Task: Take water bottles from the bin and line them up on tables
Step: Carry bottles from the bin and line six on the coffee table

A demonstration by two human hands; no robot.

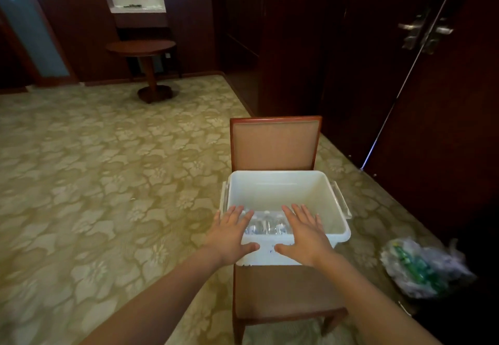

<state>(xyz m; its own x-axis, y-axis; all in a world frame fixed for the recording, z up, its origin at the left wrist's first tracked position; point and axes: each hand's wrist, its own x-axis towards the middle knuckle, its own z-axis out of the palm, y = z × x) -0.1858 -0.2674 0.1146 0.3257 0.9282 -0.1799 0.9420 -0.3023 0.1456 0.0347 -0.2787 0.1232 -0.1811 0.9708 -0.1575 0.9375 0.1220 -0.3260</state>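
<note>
One white bin [280,188] sits on the seat of one chair [274,145]. Clear water bottles [266,224] stand in its near end; three show between the hands, and any others are hidden. The left hand [231,232] and right hand [305,234] are both spread flat, fingers wide, over the bin's near rim, holding nothing. One round table [141,46] stands well apart by the far wall. One plastic bag [421,269] lies on the carpet to the right.

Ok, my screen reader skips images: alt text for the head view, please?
Left hand and right hand spread open over a white bin of bottles on a chair. A round table stands behind; a bag lies on the carpet.
</note>
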